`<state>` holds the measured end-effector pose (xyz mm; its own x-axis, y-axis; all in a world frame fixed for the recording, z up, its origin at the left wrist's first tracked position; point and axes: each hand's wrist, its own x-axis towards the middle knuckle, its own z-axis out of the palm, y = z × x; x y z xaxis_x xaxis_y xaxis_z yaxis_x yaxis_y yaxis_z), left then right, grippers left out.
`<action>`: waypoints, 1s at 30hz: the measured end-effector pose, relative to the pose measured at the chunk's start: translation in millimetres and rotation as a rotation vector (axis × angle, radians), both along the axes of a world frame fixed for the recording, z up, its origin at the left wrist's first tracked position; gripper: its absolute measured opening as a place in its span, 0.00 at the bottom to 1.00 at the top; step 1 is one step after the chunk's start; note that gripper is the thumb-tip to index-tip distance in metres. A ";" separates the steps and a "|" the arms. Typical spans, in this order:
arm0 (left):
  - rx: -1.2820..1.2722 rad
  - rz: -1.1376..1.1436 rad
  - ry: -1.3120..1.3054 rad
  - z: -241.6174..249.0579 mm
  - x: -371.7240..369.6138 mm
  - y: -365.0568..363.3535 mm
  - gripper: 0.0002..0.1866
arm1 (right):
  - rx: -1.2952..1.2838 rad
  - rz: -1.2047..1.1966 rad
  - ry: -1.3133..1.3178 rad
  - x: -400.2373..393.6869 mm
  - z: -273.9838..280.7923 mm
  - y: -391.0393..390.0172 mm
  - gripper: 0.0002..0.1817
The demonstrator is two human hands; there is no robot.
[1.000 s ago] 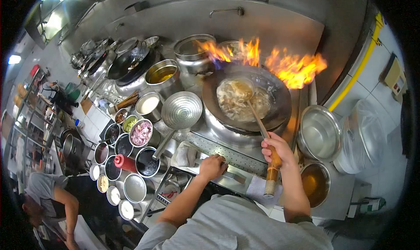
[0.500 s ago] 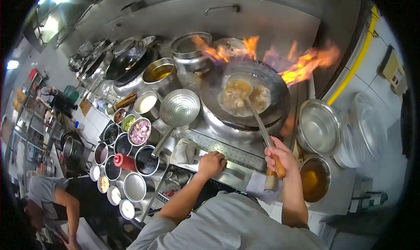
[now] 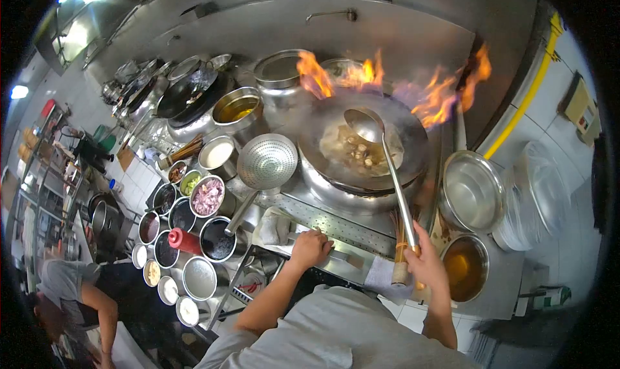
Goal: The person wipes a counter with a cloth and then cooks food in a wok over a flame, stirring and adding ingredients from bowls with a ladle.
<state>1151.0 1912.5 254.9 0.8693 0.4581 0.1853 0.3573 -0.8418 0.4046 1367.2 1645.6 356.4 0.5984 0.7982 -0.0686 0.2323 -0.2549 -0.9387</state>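
Stainless steel covers this busy restaurant kitchen, from the splashback to the long cooking range (image 3: 336,230) seen from above. At its centre sits a large dark wok (image 3: 365,146) holding pale broth with small pieces of food, and orange flames (image 3: 445,94) lick up behind its far rim. The person's right hand (image 3: 423,265) is clenched around the wooden grip of a long ladle (image 3: 387,162), whose metal bowl is raised just above the food inside the wok. The left hand (image 3: 310,248) rests, fingers curled, on a lever at the front edge of the range; whether it truly grips the lever I cannot tell. Left of the wok, a perforated skimmer (image 3: 267,161) lies over a cluster of round seasoning tins (image 3: 187,214), one filled with chopped pink meat (image 3: 208,196), with a red squeeze bottle (image 3: 184,240) lying among them. To the right stand an empty steel bowl (image 3: 471,191) and a pot of amber oil (image 3: 464,267). Another person in a grey shirt (image 3: 61,278) works at lower left.
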 end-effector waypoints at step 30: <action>0.044 -0.052 -0.016 -2.9 -2.9 0.3 0.17 | 0.099 0.134 0.923 51.5 67.1 59.4 0.25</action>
